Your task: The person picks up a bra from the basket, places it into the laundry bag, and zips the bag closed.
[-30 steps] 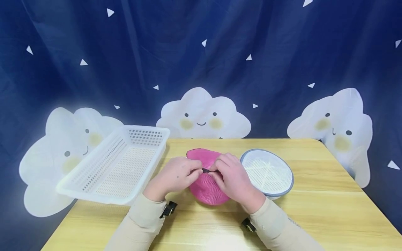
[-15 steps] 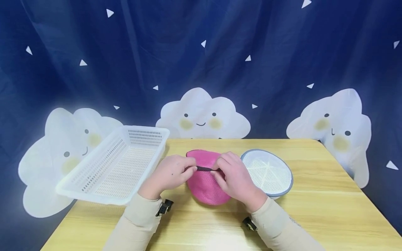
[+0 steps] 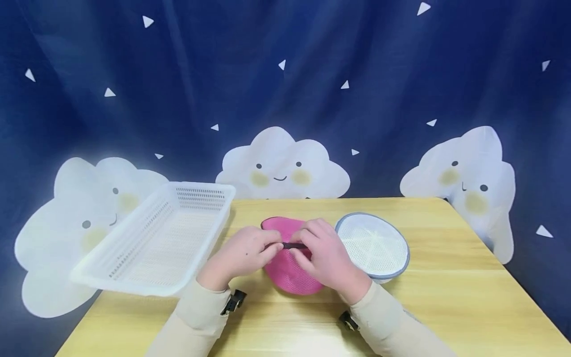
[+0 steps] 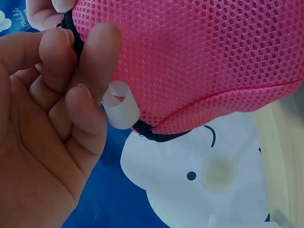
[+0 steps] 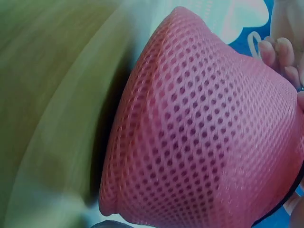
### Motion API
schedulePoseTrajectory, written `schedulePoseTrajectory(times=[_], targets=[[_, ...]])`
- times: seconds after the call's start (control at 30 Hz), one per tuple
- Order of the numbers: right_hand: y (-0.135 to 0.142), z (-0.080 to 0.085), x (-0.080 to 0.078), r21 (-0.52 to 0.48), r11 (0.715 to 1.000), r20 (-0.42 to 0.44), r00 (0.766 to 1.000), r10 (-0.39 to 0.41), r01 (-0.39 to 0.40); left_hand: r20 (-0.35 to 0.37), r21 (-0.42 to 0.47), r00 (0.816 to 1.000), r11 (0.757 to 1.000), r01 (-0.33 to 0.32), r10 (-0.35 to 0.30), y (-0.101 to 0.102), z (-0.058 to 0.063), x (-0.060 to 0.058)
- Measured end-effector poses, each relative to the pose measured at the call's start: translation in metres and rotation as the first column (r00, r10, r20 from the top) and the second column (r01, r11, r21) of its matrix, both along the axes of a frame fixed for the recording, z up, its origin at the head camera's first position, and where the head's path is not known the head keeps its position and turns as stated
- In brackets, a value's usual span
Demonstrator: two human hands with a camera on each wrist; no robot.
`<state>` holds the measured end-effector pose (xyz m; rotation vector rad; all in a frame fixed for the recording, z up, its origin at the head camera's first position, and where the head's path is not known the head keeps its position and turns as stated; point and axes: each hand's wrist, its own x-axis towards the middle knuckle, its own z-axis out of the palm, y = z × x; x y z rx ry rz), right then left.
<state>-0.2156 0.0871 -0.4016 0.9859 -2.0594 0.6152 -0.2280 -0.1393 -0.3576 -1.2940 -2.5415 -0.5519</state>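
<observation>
A pink mesh laundry bag stands on the table between both hands, its black zipper running across the top. With thumb and fingers my left hand pinches the zipper edge at its left side. My right hand pinches the same edge further right, its fingertips partly hiding the zipper. In the left wrist view a white loop hangs from the bag's edge beside the left fingers. The right wrist view is mostly filled by the bag's mesh side. Whether a zipper pull is held cannot be seen.
A white mesh bag with a grey-blue rim sits just right of the right hand. On the left stands a white plastic basket, close to the left forearm. A dark blue curtain with cloud prints hangs behind the wooden table.
The left hand has drawn slightly left along the zipper, so more black shows than a second ago. The right fingers have since shifted a little left. The head view has turned slightly.
</observation>
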Motion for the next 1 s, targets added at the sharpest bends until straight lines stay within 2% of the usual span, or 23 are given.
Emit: schedulePoseTrajectory(times=[0.27,0.47,0.83,1.0], targets=[[-0.0059,0.0010,-0.0008,0.025,0.999,-0.023,1.000,0.020,-0.019,0.017,0.026,0.999,0.999,0.041,-0.041,0.0014,-0.0010,0.0019],[-0.0044,0.0016,0.0011,0.018,1.000,-0.002,1.000,0.019,-0.019,0.024,0.008,0.999,1.000,0.026,-0.027,0.0017,-0.0013,0.0017],[-0.0028,0.0027,0.0018,0.017,1.000,-0.001,1.000,0.020,-0.020,-0.019,0.000,0.999,1.000,0.028,-0.028,-0.0015,-0.0010,0.0000],[-0.0025,0.0050,0.0035,0.015,1.000,0.017,1.000,0.015,-0.015,-0.009,0.005,1.000,1.000,0.018,-0.018,-0.0046,0.0005,0.0000]])
